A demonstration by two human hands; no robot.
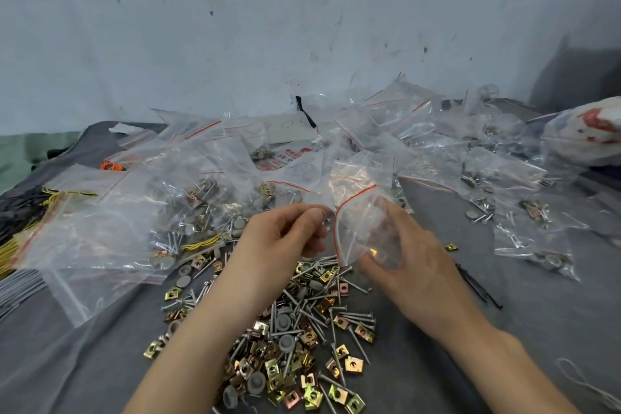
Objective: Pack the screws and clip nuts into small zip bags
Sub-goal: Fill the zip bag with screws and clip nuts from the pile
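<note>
Head-worn view, forward and down, close over table (504, 329)

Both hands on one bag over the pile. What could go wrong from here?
1. The zip bag has its red-striped mouth turned sideways toward the left hand. If it is unsealed, its contents may slide back onto the loose pile of screws and clip nuts.
2. Screw points could pierce the thin film under the grip of the right hand.
3. The clear bags heaped behind could swallow the finished one.
</note>
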